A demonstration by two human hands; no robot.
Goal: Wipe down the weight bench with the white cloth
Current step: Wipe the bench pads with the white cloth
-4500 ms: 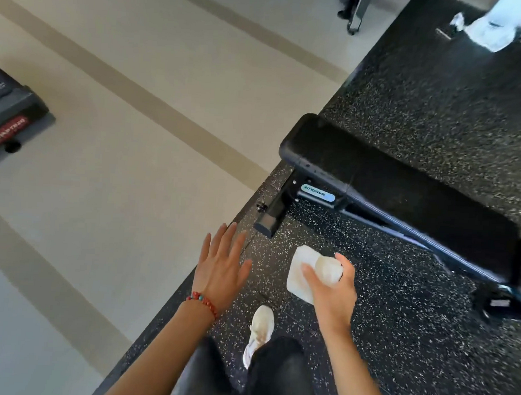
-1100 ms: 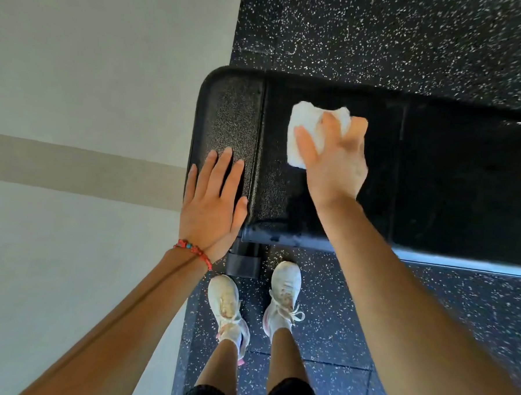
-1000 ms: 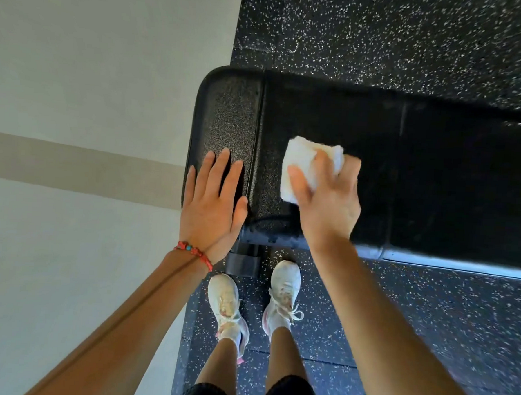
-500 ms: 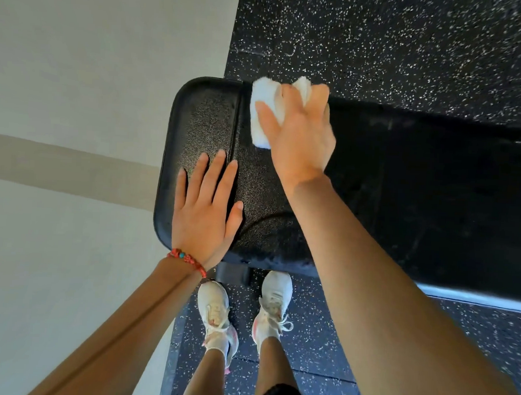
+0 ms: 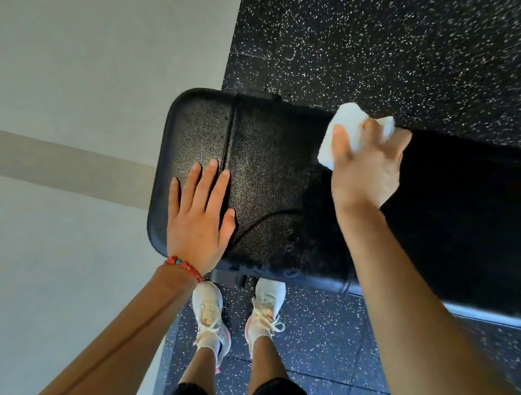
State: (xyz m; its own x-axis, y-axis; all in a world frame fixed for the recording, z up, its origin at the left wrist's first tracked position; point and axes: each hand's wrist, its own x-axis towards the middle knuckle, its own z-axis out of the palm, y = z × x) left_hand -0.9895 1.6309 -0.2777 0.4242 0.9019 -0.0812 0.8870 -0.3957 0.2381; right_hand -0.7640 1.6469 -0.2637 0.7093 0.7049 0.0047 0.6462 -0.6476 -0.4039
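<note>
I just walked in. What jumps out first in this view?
The right hand grips a white cloth at the far edge of a black bench. The left hand lies flat on the bench's near left end, a red bracelet at its wrist. White shoes stand below on speckled flooring.
</note>
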